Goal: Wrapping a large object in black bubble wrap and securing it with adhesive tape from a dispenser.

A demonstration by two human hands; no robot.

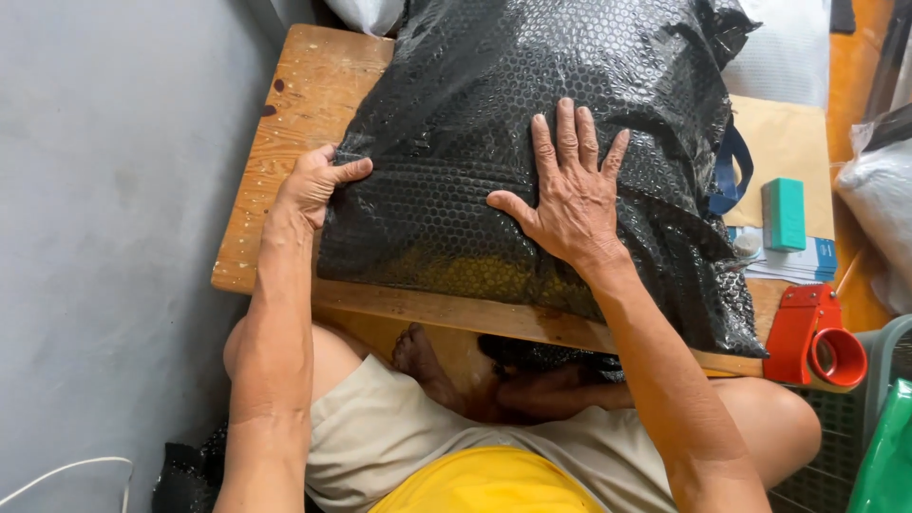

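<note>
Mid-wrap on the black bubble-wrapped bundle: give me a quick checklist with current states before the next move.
1. Right hand flat on top of the black bubble-wrapped bundle: ok.
2. Left hand gripping the bundle's left edge: ok.
3. Bundle fully on the wooden board: not ok, its near right corner overhangs the front edge.
4. Red tape dispenser close by, at the board's right corner: ok.
5. Wrap closed all round: cannot tell, underside and far side hidden.
6. Teal block and papers apart from the bundle: ok.

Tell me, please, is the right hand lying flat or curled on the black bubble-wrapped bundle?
Flat: the right hand lies palm-down, fingers spread, on the bundle.
</note>
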